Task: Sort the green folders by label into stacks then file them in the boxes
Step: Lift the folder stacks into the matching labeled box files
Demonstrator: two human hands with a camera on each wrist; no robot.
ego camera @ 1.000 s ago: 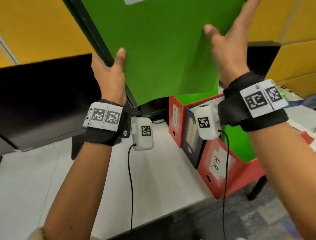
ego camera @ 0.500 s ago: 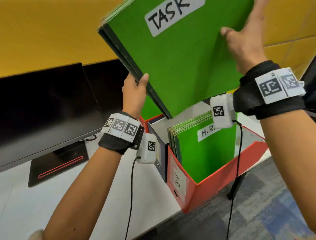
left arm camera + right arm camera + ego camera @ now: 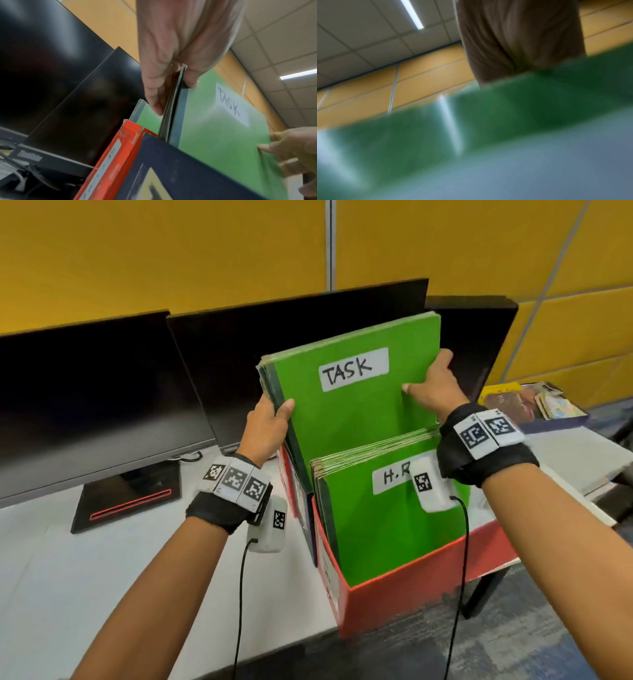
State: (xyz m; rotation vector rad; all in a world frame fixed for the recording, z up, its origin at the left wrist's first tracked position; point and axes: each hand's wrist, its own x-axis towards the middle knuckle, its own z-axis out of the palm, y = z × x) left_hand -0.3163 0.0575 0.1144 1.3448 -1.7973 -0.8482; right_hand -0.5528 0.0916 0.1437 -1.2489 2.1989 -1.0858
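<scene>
Hands (image 3: 265, 428) (image 3: 433, 386) on TASK stack (image 3: 349, 409) edges

Matt green card is seen on the TASK folders (image 3: 352, 409) and, at their 5 o'clock, the H.R folders (image 3: 387, 518), with white paper labels. The red box (image 3: 411, 583) looks like smooth card. Glossy black monitors (image 3: 92, 412) are seen on a smooth white table (image 3: 85, 570).

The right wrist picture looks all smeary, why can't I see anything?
Right wrist view: the green folders sit so close they blur into green and grey; only the right hand shows. Head view: sharp, the TASK label reads clearly. Left wrist view: slightly soft.
</scene>
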